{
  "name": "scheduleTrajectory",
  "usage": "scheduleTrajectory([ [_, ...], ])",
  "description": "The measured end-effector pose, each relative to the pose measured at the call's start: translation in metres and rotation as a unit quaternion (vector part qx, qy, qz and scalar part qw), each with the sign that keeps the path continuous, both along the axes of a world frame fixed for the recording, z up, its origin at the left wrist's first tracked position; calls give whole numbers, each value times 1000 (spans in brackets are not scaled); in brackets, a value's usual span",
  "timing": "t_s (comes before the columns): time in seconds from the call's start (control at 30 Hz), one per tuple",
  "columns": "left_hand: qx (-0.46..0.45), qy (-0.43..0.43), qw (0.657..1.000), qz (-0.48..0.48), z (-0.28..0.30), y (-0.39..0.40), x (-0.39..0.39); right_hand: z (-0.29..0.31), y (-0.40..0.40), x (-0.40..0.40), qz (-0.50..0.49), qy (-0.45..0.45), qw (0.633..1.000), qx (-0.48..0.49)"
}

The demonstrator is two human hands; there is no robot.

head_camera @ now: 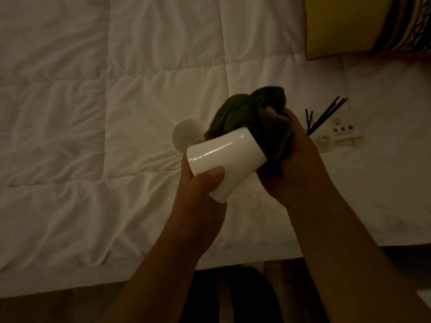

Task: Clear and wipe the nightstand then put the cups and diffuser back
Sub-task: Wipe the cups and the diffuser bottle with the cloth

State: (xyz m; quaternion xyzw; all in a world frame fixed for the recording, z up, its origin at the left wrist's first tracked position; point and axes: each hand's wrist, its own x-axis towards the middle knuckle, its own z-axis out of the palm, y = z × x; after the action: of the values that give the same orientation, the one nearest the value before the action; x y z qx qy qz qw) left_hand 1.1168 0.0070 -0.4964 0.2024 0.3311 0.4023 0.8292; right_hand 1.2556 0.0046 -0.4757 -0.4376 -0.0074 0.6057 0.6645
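Note:
My left hand [200,183] grips a white cup [224,159] held on its side above the bed, its mouth turned right. My right hand [296,155] holds a bunched dark green cloth [254,113] pressed against the cup's mouth. A second white cup [184,136] stands on the white quilt [116,113] just behind the held one, partly hidden by it. The diffuser's black reeds [326,113] stick up to the right of my right hand; its bottle is hidden behind that hand.
A small white card and a white plastic item [340,136] lie on the bed at right. A yellow patterned pillow [363,24] sits at the top right. The bed's near edge and a dark floor [233,299] run along the bottom.

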Motion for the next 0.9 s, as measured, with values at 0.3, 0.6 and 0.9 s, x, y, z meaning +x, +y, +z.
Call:
scheduleTrajectory([
  [0.3,-190,-84,977,46,9,4,22,-8,-40,-52,-65,-188,980,-13],
  [0.6,-122,12,992,-28,14,-13,10,6,-12,-30,-107,-226,968,-1],
  [0.9,107,242,958,-111,23,10,-5,9,-42,-14,-49,-444,895,1],
])
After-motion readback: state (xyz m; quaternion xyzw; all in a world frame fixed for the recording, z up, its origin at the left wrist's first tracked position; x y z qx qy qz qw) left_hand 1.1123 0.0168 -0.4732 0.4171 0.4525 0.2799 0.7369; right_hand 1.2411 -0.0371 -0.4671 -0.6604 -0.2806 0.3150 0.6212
